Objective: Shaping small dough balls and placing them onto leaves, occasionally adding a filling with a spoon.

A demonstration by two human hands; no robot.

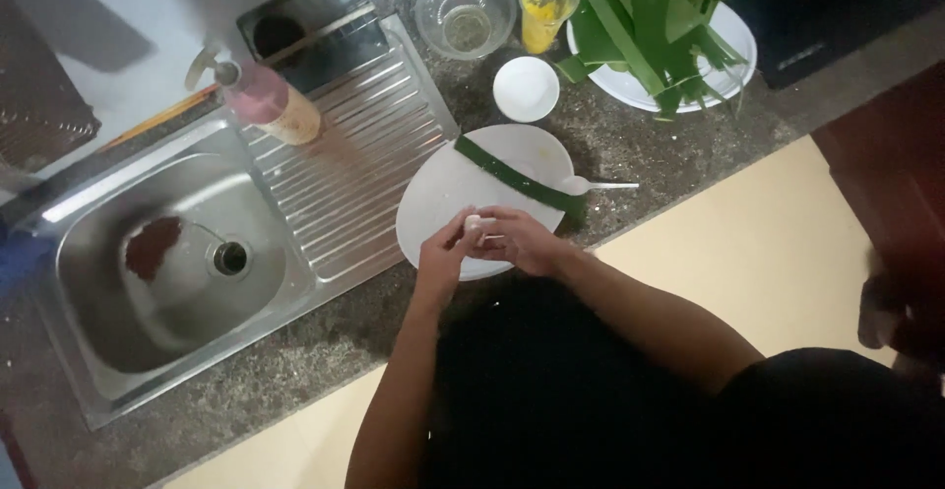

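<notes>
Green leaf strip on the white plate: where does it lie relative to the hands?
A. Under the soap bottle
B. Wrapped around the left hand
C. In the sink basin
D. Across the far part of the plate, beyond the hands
D: the green leaf strip lies diagonally across the far side of the white plate, while both hands pinch a small white piece nearer the person.

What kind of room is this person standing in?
Most likely a home kitchen. A steel sink with a ribbed draining board sits in a speckled stone counter, beside a pump soap bottle. Both hands, left hand and right hand, work a small white lump over a white plate near long green leaves.
</notes>
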